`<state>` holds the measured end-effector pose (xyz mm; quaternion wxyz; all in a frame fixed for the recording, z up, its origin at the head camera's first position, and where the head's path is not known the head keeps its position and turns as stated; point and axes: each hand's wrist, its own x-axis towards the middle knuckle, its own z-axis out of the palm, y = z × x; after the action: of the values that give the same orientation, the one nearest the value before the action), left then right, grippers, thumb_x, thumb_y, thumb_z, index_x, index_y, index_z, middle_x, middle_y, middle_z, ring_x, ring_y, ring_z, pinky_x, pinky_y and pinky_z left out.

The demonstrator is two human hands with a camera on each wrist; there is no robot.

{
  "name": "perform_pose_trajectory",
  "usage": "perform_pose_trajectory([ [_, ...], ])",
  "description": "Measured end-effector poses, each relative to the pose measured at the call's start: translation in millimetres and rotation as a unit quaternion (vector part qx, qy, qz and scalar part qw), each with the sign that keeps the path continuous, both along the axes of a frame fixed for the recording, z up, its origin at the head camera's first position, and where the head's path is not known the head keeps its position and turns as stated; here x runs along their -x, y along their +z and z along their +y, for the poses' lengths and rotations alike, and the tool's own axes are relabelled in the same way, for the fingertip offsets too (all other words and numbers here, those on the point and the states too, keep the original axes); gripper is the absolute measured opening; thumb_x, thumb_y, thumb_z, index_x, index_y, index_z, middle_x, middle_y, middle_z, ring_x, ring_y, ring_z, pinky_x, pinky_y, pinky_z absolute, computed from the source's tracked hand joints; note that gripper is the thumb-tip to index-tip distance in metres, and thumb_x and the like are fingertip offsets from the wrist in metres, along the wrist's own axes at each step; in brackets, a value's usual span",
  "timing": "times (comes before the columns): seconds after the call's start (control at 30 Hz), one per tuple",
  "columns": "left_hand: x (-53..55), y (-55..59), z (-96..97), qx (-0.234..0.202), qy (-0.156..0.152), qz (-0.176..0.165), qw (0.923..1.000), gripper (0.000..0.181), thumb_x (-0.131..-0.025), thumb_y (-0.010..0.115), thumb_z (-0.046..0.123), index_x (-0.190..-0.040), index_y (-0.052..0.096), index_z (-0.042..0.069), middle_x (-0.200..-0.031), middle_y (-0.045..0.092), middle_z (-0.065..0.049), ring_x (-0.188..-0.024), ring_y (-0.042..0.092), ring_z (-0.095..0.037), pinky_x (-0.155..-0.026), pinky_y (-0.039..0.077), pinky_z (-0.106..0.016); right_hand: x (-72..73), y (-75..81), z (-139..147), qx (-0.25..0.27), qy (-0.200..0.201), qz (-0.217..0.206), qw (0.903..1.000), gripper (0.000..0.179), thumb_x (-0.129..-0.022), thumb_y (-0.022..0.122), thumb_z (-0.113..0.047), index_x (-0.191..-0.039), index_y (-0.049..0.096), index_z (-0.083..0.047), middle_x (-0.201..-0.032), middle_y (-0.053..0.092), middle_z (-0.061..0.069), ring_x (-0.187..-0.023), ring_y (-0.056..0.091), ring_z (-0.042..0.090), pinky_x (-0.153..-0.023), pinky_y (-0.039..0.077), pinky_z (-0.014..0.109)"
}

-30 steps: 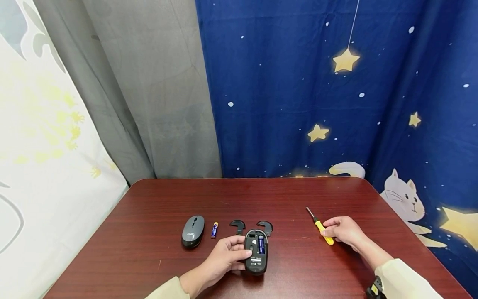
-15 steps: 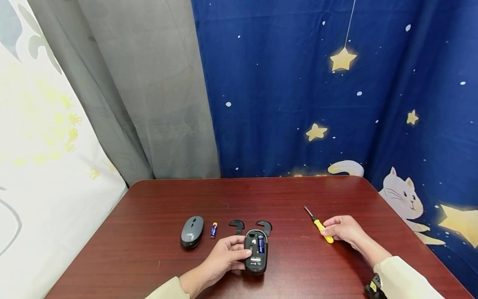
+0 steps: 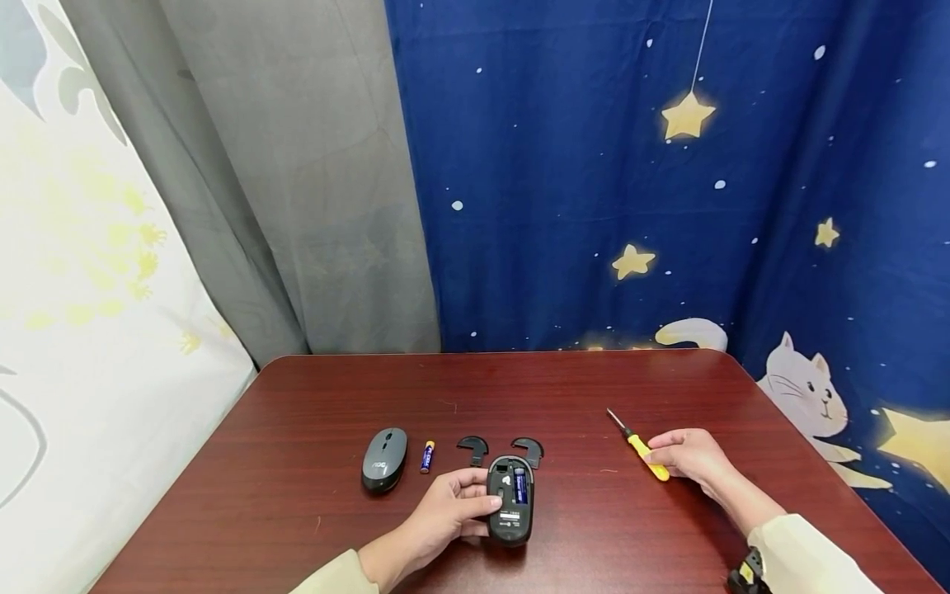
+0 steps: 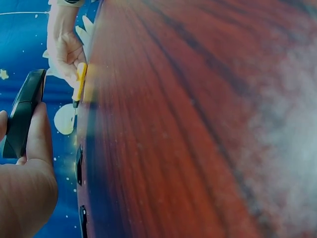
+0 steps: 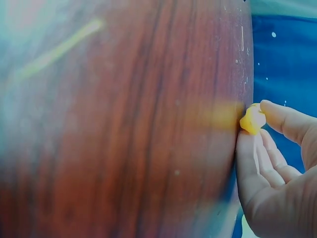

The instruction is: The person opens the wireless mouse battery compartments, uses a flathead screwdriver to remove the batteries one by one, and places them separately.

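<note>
In the head view, my left hand (image 3: 448, 503) grips a black computer mouse (image 3: 512, 528) whose underside faces up, thumb on its left side. A dark blue battery (image 3: 520, 487) sits in its uncovered compartment. The left wrist view shows the mouse (image 4: 24, 111) edge-on between thumb and fingers. Over on the right, my right hand (image 3: 692, 456) pinches the yellow handle of a screwdriver (image 3: 638, 447), its metal tip pointing away to the upper left. In the right wrist view, the screwdriver's handle end (image 5: 252, 120) shows between thumb and fingers.
Two black curved cover pieces (image 3: 473, 446) lie on the dark red table (image 3: 334, 396) just beyond the held mouse. A blue battery with an orange end (image 3: 427, 457) and a grey mouse (image 3: 384, 459) are to the left. Curtains hang behind the table.
The screwdriver has turned slightly, its handle end shifting a little to the right with my right hand. My left hand and the mouse in it stay put.
</note>
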<state>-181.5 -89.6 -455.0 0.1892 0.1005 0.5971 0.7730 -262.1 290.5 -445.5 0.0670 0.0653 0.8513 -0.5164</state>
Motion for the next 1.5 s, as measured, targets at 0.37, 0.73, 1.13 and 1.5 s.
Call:
perform_pose_trajectory([
  [0.37, -0.9, 1.2, -0.8, -0.001, 0.002, 0.000, 1.0000, 0.040, -0.088, 0.067, 0.003, -0.125, 0.054, -0.008, -0.102, 0.069, -0.015, -0.088, 0.068, -0.022, -0.070, 0.059, -0.035, -1.9, 4.0, 3, 0.074, 0.018, -0.012, 0.9970, 0.037, -0.080, 0.077, -0.008, -0.109, 0.065, 0.011, -0.088, 0.068, 0.005, -0.072, 0.064, 0.014, -0.066, 0.058, 0.028],
  [0.73, -1.2, 0.8, -1.5, -0.004, 0.001, 0.001, 1.0000, 0.040, -0.089, 0.066, 0.002, -0.125, 0.054, -0.009, -0.102, 0.069, -0.016, -0.088, 0.068, -0.022, -0.070, 0.059, -0.035, -1.3, 20.6, -10, 0.119, 0.069, 0.014, 0.9904, 0.038, -0.086, 0.071, -0.012, -0.117, 0.061, 0.009, -0.096, 0.064, 0.008, -0.085, 0.061, 0.020, -0.072, 0.058, 0.031],
  [1.13, 0.2, -0.5, -2.5, -0.009, -0.001, 0.003, 1.0000, 0.039, -0.089, 0.066, 0.003, -0.124, 0.054, -0.009, -0.103, 0.069, -0.016, -0.087, 0.069, -0.022, -0.069, 0.059, -0.034, -12.9, 41.9, -25, 0.189, 0.128, 0.018, 0.9734, 0.042, -0.094, 0.065, -0.018, -0.126, 0.054, 0.007, -0.110, 0.062, 0.014, -0.094, 0.067, 0.027, -0.071, 0.059, 0.036],
  [1.5, 0.8, 1.6, -2.2, -0.011, -0.001, -0.003, 0.9999, 0.041, -0.089, 0.066, 0.003, -0.125, 0.053, -0.009, -0.103, 0.069, -0.016, -0.088, 0.068, -0.022, -0.070, 0.059, -0.034, -19.6, 53.1, -39, 0.254, 0.136, 0.056, 0.9559, 0.014, -0.092, 0.063, -0.004, -0.104, 0.069, -0.010, -0.098, 0.067, 0.005, -0.084, 0.063, 0.014, -0.072, 0.057, 0.026],
])
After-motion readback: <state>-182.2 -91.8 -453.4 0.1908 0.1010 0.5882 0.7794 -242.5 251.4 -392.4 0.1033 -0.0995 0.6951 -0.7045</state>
